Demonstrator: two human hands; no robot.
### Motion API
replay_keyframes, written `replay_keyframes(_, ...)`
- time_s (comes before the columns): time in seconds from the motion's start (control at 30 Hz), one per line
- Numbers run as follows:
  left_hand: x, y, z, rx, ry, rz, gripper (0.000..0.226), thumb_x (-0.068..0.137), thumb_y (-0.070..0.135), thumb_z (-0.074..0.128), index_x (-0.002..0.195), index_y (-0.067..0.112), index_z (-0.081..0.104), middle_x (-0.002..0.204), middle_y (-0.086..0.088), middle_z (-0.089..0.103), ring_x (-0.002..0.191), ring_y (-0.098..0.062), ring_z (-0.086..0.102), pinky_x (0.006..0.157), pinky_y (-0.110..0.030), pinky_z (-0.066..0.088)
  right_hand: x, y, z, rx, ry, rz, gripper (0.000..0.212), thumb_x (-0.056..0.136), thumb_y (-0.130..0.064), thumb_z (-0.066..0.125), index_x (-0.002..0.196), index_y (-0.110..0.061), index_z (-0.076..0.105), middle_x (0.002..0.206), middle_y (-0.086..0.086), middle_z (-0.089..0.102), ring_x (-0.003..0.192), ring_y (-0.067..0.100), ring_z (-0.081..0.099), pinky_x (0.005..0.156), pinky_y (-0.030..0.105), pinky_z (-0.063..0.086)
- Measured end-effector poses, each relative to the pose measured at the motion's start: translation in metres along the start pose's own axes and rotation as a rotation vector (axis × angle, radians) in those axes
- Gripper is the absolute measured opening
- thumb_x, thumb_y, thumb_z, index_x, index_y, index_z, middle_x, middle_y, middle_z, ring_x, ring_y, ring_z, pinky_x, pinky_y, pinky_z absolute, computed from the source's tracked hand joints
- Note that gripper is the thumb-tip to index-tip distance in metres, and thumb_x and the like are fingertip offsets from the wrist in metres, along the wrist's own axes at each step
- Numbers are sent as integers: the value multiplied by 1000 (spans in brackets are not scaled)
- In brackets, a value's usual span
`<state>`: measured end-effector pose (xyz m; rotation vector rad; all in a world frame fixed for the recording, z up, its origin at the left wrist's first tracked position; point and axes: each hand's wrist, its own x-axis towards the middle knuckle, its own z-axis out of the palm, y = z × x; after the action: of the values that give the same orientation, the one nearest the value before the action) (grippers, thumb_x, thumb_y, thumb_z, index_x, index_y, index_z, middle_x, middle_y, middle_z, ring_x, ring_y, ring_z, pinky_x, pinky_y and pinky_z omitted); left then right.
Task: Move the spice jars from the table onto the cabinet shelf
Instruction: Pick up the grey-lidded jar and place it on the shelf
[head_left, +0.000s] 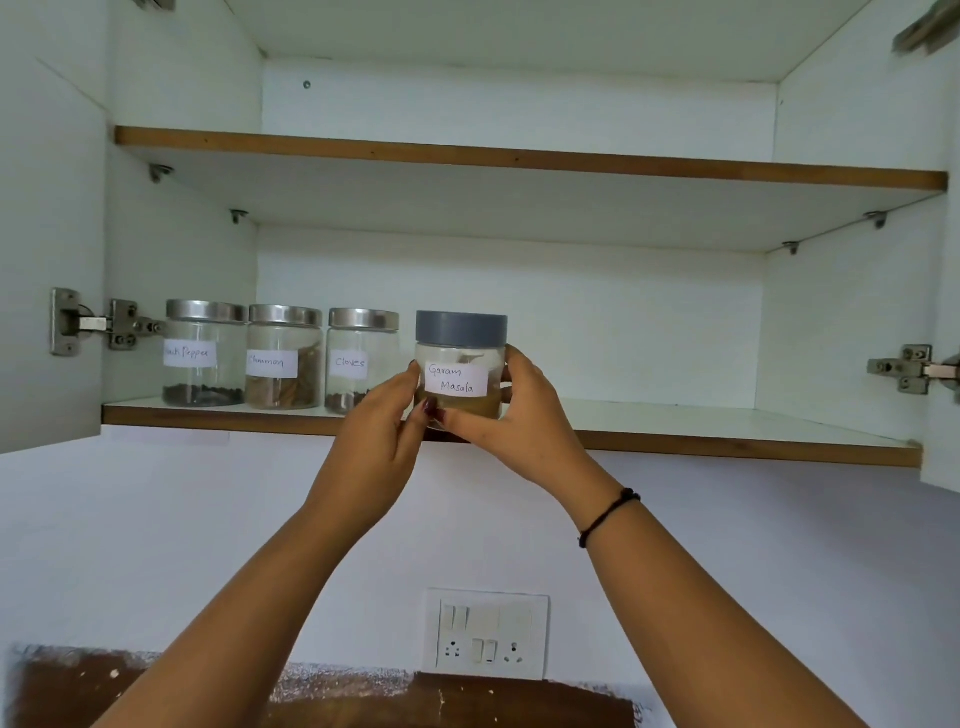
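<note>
Three steel-lidded jars are standing in a row at the left end of the lower shelf (727, 423): the pepper jar (203, 353), the cinnamon jar (284, 357) and the cloves jar (362, 359), each upright and just beside its neighbour. The fourth, the grey-lidded masala jar (460, 366), is sitting at the shelf's front edge, just right of the cloves jar, label facing outward; whether its base is fully resting on the board cannot be told, since the fingers are covering it. The left hand (376, 441) and the right hand (522, 423) are both gripping the masala jar, one on each side, thumbs meeting under its front. Judging from this, the placement is nearly complete; release is not yet done. The table is out of view, so any jars remaining there cannot be counted. The shelf is a white board with a brown front edge, offering ample free room to the right. The upper shelf (519, 158) is carrying nothing visible. Both cabinet doors are standing open. A switch plate (485, 634) is sitting on the wall below.
</note>
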<state>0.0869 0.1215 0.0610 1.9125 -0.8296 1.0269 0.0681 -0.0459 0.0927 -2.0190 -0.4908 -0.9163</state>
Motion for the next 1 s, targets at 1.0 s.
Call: replay_keyframes(1.0, 17, -30, 25, 429, 143, -87, 26, 100, 31, 56, 108, 11, 71, 91, -10, 74, 81, -25, 66, 65, -26, 40, 29, 22, 17, -347, 25, 218, 64, 73, -64, 73, 112, -19, 51, 106, -3, 65, 94, 18, 63, 65, 25, 46)
